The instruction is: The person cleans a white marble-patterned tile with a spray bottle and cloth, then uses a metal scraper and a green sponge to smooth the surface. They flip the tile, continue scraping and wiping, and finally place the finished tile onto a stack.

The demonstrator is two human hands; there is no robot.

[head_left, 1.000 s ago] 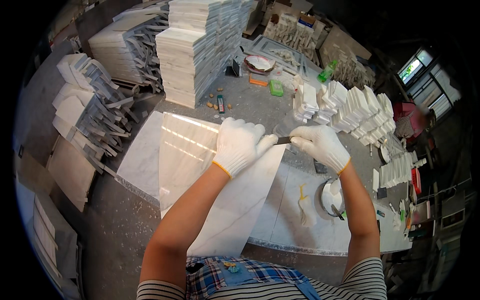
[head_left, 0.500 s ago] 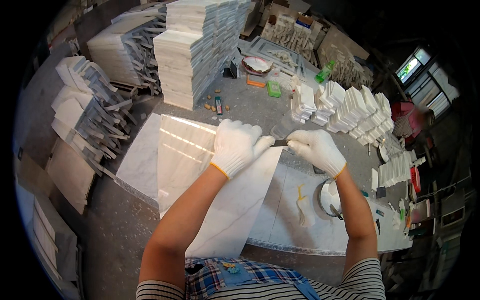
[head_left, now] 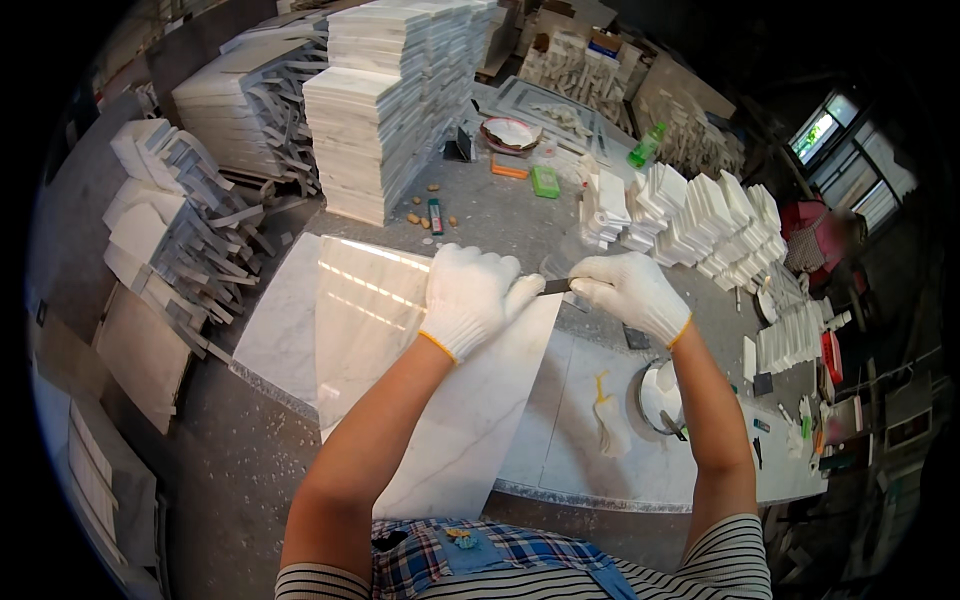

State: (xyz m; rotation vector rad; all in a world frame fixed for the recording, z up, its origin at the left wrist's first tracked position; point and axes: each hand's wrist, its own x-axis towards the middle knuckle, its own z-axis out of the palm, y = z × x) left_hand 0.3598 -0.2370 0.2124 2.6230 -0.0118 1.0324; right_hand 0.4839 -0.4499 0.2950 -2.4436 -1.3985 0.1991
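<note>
Both hands wear white knit gloves with yellow cuffs. A pale, polished marble slab (head_left: 455,410) with grey veins lies in front of me, its left part reflecting bright window streaks. At its far right corner a short, dark flat strip (head_left: 555,287) spans the gap between my hands. My left hand (head_left: 472,303) is closed over the slab's far edge, thumb stretched to the strip's left end; its curled fingers are partly hidden. My right hand (head_left: 637,293) pinches the strip's other end between thumb and fingers, just beyond the corner.
Tall stacks of marble tiles (head_left: 350,140) rise at the far left. White cut pieces (head_left: 690,215) stand in rows at right. A white round container (head_left: 660,397) and a spare glove (head_left: 608,425) lie near my right forearm. A green bottle (head_left: 648,146) stands farther back.
The strip tilts slightly more, its right end higher, as my right hand has shifted a little up and left. My left hand stays at the slab's edge.
</note>
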